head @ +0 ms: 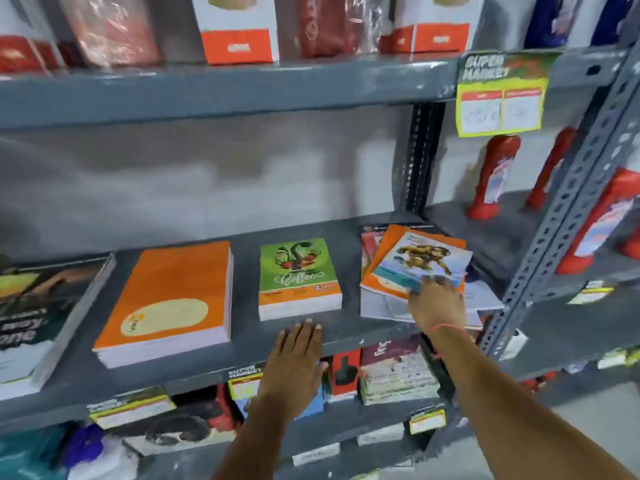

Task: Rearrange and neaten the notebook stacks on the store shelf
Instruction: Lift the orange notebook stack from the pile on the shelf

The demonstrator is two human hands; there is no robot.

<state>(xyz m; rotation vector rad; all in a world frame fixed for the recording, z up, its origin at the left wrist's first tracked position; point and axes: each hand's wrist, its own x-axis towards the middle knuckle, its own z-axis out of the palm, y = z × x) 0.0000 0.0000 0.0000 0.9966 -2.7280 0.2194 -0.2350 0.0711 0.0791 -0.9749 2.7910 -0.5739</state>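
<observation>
On the grey shelf (242, 351) lie a large orange notebook stack (169, 299), a smaller green-covered stack (298, 275) and a dark-covered stack (41, 317) at far left. At the right sits a messy, fanned pile (388, 271) of orange and white notebooks. My right hand (436, 303) grips the near edge of the top light-blue notebook (422, 261), which is tilted on that pile. My left hand (298, 362) rests flat on the shelf's front edge below the green stack, fingers together, holding nothing.
A perforated grey upright (568, 216) stands right of the pile. Red bottles (495, 174) fill the neighbouring bay. Boxes and red packets (239, 29) sit on the shelf above. A yellow price tag (498, 105) hangs there. More notebooks (394, 372) lie on the shelf below.
</observation>
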